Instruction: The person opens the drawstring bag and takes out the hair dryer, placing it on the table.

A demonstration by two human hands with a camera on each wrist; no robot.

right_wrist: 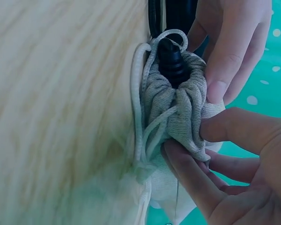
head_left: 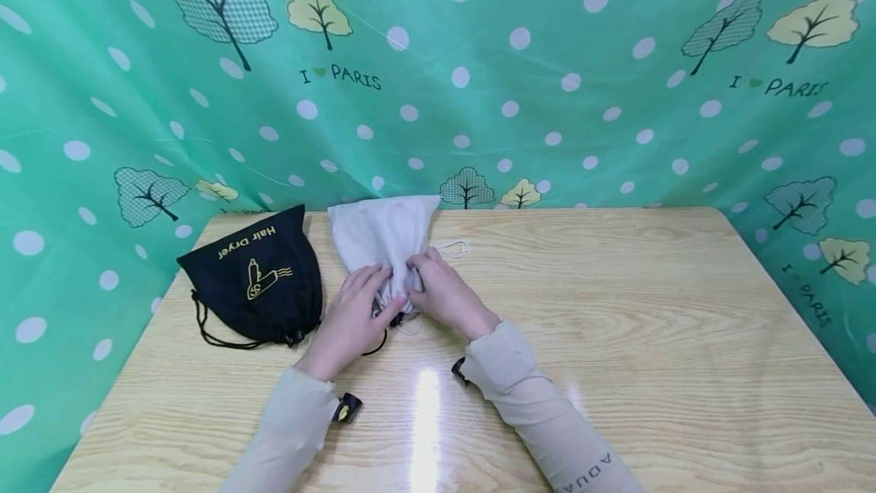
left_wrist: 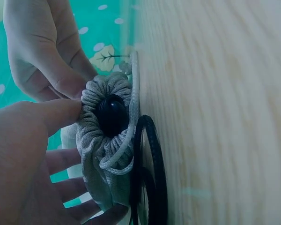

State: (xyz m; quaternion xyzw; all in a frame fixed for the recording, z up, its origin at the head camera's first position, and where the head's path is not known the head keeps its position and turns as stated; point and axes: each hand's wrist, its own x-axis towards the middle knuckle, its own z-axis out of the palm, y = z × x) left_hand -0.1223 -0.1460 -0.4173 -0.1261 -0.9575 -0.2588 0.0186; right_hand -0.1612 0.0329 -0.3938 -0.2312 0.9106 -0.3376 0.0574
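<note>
A light grey cloth drawstring bag (head_left: 386,230) lies on the table with its gathered mouth toward me. Inside the puckered opening sits a black ribbed piece (right_wrist: 173,65), its lower part hidden by the cloth. My left hand (head_left: 349,318) holds the left side of the mouth, thumb at the rim and fingers along the outside. On the other side, my right hand (head_left: 448,291) pinches a fold of the rim between thumb and fingers. White drawcord (right_wrist: 138,93) hangs from the mouth beside the table. Near it, a black cord (left_wrist: 152,140) makes a loop on the tabletop.
To the left lies a black drawstring bag (head_left: 226,303) lettered "Hair Dryer", its cord looping off to the side. A white cord loop (head_left: 455,248) sticks out right of the grey bag. Behind the wooden table (head_left: 616,310) hangs a green patterned curtain (head_left: 424,44).
</note>
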